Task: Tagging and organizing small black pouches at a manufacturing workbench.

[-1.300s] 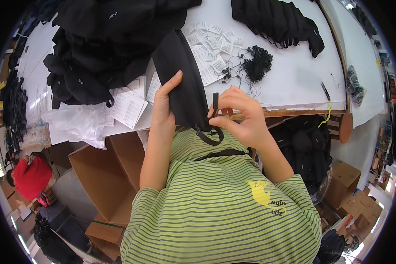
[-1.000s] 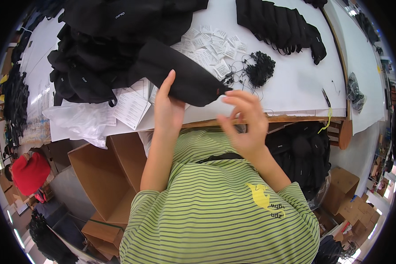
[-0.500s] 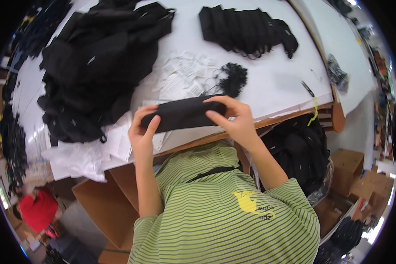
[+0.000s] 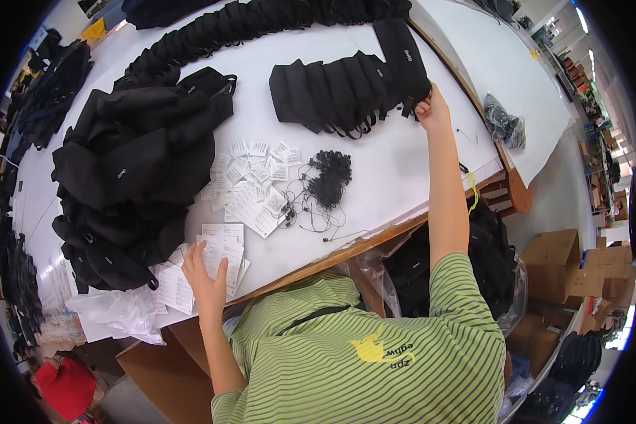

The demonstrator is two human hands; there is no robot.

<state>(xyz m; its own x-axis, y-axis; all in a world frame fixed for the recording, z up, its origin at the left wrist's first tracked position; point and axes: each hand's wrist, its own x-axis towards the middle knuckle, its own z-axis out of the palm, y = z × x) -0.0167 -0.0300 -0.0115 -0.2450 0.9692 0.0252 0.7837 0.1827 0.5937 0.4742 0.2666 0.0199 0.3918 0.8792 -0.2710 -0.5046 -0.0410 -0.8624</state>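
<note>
My right hand [image 4: 434,111] reaches to the far right with its fingers closed on the lower corner of a flat black fabric pouch [image 4: 403,60] bearing a small white mark. That pouch lies at the right end of a row of similar black pouches [image 4: 325,92], which overlap one another, loops along their near edge. My left hand [image 4: 206,277] holds nothing; its fingers are spread over printed white cards [image 4: 222,247] near the table's front edge. Beyond them are small white labels [image 4: 251,169] in a loose heap, beside a tangle of black tag strings [image 4: 330,180].
A large pile of black fabric pieces [image 4: 127,162] covers the left of the white table [image 4: 374,177]. Another black row [image 4: 219,35] runs along the back. Clear plastic [image 4: 120,311] hangs at the front left edge. Cardboard boxes [image 4: 551,258] and a bag of black goods [image 4: 410,272] stand below.
Both hands held a folded black pouch in front of me before. My right hand has moved far right to the row's end; my left hand has let go and lowered to the cards.
</note>
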